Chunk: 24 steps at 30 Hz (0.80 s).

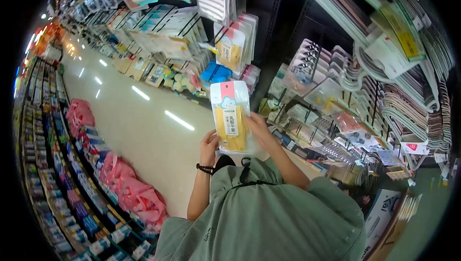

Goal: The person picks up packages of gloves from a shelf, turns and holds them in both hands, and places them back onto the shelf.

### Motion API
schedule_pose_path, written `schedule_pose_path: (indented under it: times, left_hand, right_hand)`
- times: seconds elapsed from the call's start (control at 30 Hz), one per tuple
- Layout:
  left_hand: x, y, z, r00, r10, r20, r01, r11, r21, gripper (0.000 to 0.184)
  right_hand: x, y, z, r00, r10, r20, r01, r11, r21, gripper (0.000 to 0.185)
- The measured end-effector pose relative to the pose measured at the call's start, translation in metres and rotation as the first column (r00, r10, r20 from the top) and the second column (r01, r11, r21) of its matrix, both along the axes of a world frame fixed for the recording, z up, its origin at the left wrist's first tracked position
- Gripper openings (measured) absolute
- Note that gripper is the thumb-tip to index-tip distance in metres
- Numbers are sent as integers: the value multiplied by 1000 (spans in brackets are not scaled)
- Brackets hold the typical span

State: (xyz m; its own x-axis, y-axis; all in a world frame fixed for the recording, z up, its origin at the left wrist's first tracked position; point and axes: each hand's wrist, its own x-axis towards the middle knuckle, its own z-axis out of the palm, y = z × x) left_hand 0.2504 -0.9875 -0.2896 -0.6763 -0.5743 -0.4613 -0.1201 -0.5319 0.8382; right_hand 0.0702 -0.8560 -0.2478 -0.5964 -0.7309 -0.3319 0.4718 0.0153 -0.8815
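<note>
A clear packet of yellow rubber gloves [232, 134] with a pink and white header is held upright in front of my body. Along its lower left edge, the fingers of my left hand [209, 143] are closed on it; a dark beaded bracelet is on that wrist. My right hand [259, 127] grips the right edge, its fingertips partly hidden behind the packet. Just beyond it, similar packets [230, 52] hang from a hook on the rack, with a blue package [217, 73] below them.
Hangers [408, 112] and hooked goods crowd the right side. On the left runs a long shelf of small boxed goods [67, 179], partly draped with pink cloth [132, 189]. Shiny aisle floor [144, 122] lies between. Cardboard boxes [384, 218] stand at lower right.
</note>
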Motion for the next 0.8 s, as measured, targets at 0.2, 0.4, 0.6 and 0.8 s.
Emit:
schedule_pose_path:
  times: [0.2, 0.4, 0.6, 0.8]
  left_hand:
    - [-58, -94, -9, 998, -42, -40, 45, 997, 70, 30]
    - [-102, -174, -22, 970, -139, -199, 169, 976, 141, 19]
    - [-118, -220, -35, 939, -236, -250, 278, 950, 144, 18]
    - [-132, -235, -30, 930, -262, -260, 318, 926, 204, 14]
  right_hand:
    - [-32, -71, -10, 983, -132, -130, 146, 983, 112, 32]
    - [-59, -112, 3, 962, -221, -162, 233, 971, 57, 27]
    - [-63, -137, 22, 938, -283, -200, 303, 950, 76, 25]
    - [-68, -148, 26, 921, -325, -214, 360, 920, 154, 22]
